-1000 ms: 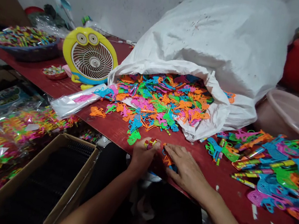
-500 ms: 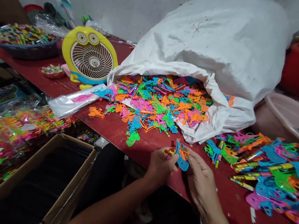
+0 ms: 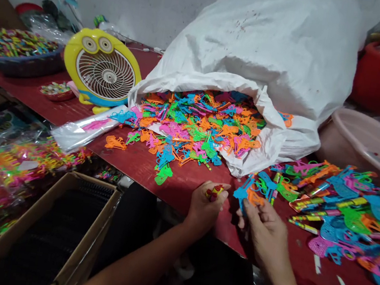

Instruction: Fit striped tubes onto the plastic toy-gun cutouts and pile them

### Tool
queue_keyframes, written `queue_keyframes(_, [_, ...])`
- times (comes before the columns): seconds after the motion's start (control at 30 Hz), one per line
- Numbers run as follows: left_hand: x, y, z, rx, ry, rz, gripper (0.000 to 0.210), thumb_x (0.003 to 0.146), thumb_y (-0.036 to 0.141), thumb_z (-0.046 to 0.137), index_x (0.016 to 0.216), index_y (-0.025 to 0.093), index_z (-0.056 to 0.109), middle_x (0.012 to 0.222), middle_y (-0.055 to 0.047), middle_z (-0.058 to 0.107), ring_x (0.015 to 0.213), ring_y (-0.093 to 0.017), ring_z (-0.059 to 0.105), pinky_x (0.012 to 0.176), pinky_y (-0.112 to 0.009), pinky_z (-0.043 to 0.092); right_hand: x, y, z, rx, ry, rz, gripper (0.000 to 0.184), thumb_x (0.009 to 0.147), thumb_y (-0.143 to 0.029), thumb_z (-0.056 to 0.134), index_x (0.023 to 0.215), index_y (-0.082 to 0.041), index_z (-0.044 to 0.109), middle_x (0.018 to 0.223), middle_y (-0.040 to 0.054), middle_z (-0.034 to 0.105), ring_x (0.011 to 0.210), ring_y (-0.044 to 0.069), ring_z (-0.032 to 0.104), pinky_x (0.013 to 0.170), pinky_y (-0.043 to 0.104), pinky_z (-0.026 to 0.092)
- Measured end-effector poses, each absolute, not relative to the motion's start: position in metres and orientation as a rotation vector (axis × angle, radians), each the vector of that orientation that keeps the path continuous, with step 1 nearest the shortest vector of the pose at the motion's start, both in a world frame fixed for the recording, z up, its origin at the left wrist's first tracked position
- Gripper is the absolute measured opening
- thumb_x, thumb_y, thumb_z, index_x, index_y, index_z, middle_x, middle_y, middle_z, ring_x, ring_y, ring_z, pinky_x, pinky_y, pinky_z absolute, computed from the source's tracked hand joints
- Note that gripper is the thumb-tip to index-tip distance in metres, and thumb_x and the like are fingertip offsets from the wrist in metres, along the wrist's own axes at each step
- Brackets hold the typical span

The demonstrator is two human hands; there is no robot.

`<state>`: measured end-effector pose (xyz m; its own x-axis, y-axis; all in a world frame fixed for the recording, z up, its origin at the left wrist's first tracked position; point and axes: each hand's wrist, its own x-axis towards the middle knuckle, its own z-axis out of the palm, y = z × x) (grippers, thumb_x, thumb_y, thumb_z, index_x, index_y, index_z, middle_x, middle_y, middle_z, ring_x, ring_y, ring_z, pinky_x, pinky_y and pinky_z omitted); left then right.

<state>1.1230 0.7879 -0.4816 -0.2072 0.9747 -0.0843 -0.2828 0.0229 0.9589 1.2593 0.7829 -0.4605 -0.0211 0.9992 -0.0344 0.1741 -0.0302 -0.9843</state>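
Observation:
My left hand (image 3: 201, 211) is closed round small red-and-yellow wrapped tubes (image 3: 214, 192), whose ends stick out at the top of the fist. How many it holds I cannot tell. To its right, my right hand (image 3: 265, 232) pinches a blue plastic toy gun (image 3: 241, 193) together with an orange one (image 3: 256, 199). The two hands are apart, just above the front edge of the red table (image 3: 183, 190). Beside my right hand lies a heap of coloured toy guns (image 3: 346, 218) with wrapped tubes among them.
A big white sack (image 3: 280, 41) lies with its mouth towards me, loose toy guns (image 3: 196, 124) spilling out. On the left stand a yellow fan (image 3: 69, 62) and a basin of wrapped tubes (image 3: 16, 64). A cardboard box (image 3: 80, 240) is below; a pink basin (image 3: 356, 129) stands right.
My right hand has moved right, away from my left, carrying the blue and orange toy guns. My left hand keeps its hold on the tubes. The view has shifted slightly.

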Motion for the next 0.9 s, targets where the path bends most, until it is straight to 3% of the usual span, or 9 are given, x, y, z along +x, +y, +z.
queue_keyframes(0.13, [1.124, 0.786, -0.481, 0.852, 0.985, 1.395, 0.026, 0.079, 0.027, 0.064, 0.100, 0.012, 0.067, 0.068, 0.000, 0.061, 0.057, -0.009, 0.052, 0.056, -0.021, 0.041, 1.253, 0.782, -0.449, -1.275, -1.281, 1.154, 0.030, 0.082, -0.046, 0.069, 0.097, -0.021, 0.059, 0.073, -0.0003, 0.066, 0.053, 0.012, 0.057, 0.049, 0.023, 0.045])
queue_keyframes(0.33, [1.120, 0.784, -0.481, 0.823, 0.838, 1.418, 0.022, 0.080, 0.029, 0.067, 0.088, 0.017, 0.052, 0.064, 0.002, 0.060, 0.052, -0.009, 0.052, 0.053, -0.020, 0.041, 1.246, 0.780, -0.449, -1.213, -1.426, 1.080, 0.017, 0.088, -0.037, 0.063, 0.095, -0.021, 0.060, 0.077, 0.0003, 0.066, 0.059, 0.012, 0.059, 0.057, 0.024, 0.048])
queue_keyframes(0.53, [1.118, 0.785, -0.473, 0.827, 0.852, 1.385, 0.019, 0.079, 0.030, 0.066, 0.076, 0.014, 0.057, 0.060, 0.000, 0.058, 0.054, -0.009, 0.051, 0.055, -0.021, 0.041, 1.249, 0.779, -0.453, -1.224, -1.526, 0.982, 0.015, 0.091, -0.036, 0.058, 0.095, -0.022, 0.058, 0.074, -0.0008, 0.063, 0.057, 0.012, 0.057, 0.054, 0.024, 0.047])
queue_keyframes(0.77, [1.120, 0.784, -0.475, 0.887, 0.906, 1.390, 0.013, 0.079, 0.027, 0.062, 0.081, 0.014, 0.062, 0.060, 0.000, 0.056, 0.057, -0.012, 0.052, 0.057, -0.023, 0.040, 1.252, 0.774, -0.459, -1.347, -1.687, 0.770, 0.017, 0.094, -0.038, 0.052, 0.101, -0.023, 0.055, 0.072, -0.0012, 0.062, 0.055, 0.013, 0.056, 0.052, 0.025, 0.044])
queue_keyframes(0.9, [1.121, 0.781, -0.483, 1.020, 0.932, 1.393, 0.015, 0.083, 0.027, 0.058, 0.073, 0.016, 0.058, 0.062, 0.001, 0.054, 0.058, -0.011, 0.048, 0.058, -0.023, 0.040, 1.251, 0.773, -0.457, -1.435, -1.783, 0.586, 0.018, 0.094, -0.039, 0.050, 0.100, -0.023, 0.056, 0.072, -0.0008, 0.063, 0.058, 0.014, 0.059, 0.057, 0.026, 0.044])
